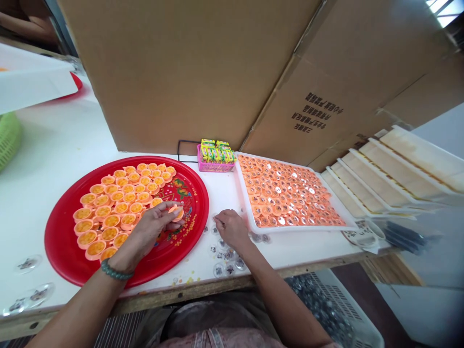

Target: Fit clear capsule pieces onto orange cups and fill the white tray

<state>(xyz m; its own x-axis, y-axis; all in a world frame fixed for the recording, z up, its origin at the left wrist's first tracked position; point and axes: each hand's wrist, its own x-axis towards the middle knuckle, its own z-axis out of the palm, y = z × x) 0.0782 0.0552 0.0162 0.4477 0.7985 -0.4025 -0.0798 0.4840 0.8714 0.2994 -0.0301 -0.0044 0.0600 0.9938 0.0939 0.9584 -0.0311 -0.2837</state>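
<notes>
Orange cup (176, 213) is being held between the thumb and fingers of the left hand (154, 224), just above the right-hand part of a round red tray (60, 232). Apart from it, the right hand (232, 229) is being held over the desk (92, 133), between the red tray and a white tray (308, 229), with its fingers drawn together; whether anything is being pinched there cannot be told. As a judgement, a single cup is being handled on one side while loose clear discs (229, 268) are being attended to on the other. For the next move, a light fingertip grip and a level cup seem to be called for, since yellow bits (83, 226) like those in the other cups (121, 208) could be spilled.

Smooth, shiny plastic is being shown by the red tray, where shallow round cups are being gathered side by side. Near the right hand, thin, see-through discs with dark printed figures are being spread about. Farther right, the rectangular white tray is being filled by glossy-topped orange pieces (275, 200). Behind, small yellow-green boxes (217, 155) are being carried by a pink basket (216, 167), backed by flat brown cardboard (181, 72).
</notes>
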